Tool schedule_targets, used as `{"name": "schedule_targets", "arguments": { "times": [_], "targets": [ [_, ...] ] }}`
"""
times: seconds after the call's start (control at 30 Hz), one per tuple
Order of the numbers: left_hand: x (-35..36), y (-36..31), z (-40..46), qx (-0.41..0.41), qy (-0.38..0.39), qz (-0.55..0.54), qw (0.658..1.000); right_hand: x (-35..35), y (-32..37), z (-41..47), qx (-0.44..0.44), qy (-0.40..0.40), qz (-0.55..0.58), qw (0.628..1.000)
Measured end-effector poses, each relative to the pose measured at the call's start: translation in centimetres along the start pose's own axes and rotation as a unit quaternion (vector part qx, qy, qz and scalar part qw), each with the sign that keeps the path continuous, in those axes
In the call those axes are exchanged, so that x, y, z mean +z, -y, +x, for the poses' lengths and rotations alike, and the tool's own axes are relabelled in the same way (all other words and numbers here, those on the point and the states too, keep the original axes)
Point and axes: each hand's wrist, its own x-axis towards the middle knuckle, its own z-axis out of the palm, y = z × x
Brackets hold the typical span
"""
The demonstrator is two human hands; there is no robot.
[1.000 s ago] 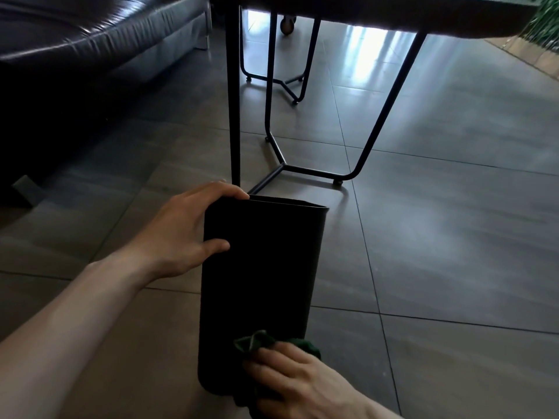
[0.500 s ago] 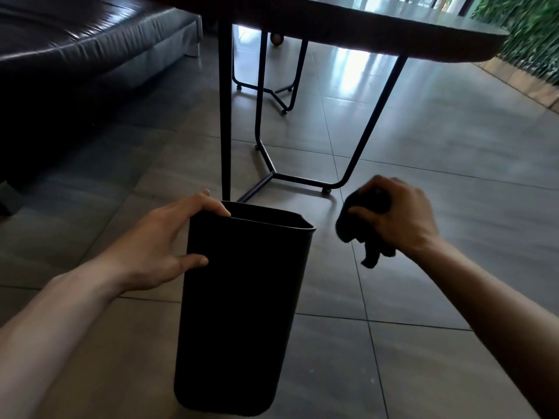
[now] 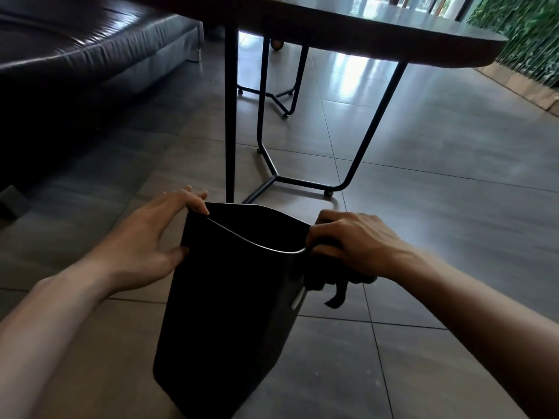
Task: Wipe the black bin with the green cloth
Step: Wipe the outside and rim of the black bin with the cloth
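Black bin (image 3: pixel 230 313) stands on grey floor tiles (image 3: pixel 438 237) beside table legs (image 3: pixel 230 116); left hand (image 3: pixel 145 240) grips its rim, right hand (image 3: pixel 357 246) clutches the green cloth (image 3: pixel 335 285).

a dark table (image 3: pixel 378 31) with a rounded edge spans the top of the view, standing on thin black metal legs (image 3: pixel 230 122) whose bent frame (image 3: pixel 302 180) rests on the floor. the floor (image 3: pixel 438 164) is large grey tiles with thin grout lines, glossy where light reflects beneath the table. a dark leather sofa (image 3: pixel 75 34) fills the upper left. green foliage (image 3: pixel 526 34) shows at the upper right, above a light wooden edging (image 3: pixel 514 86)
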Motion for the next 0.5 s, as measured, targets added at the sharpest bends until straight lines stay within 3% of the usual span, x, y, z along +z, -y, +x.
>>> {"name": "schedule_targets", "arguments": {
  "times": [0.13,0.27,0.5],
  "targets": [
    [0.7,-2.5,0.4,0.053,-0.063,-0.037,0.996,-1.8,1.4,0.0,0.005,-0.014,-0.016,1.000],
    [3.3,-5.5,0.6,0.123,-0.009,-0.032,0.992,-3.0,2.6,0.8,0.022,0.011,-0.042,0.999],
    [5.9,-4.6,0.8,0.127,0.022,0.059,0.990,-3.4,3.7,2.3,0.053,0.071,-0.060,0.994]
  ]
}}
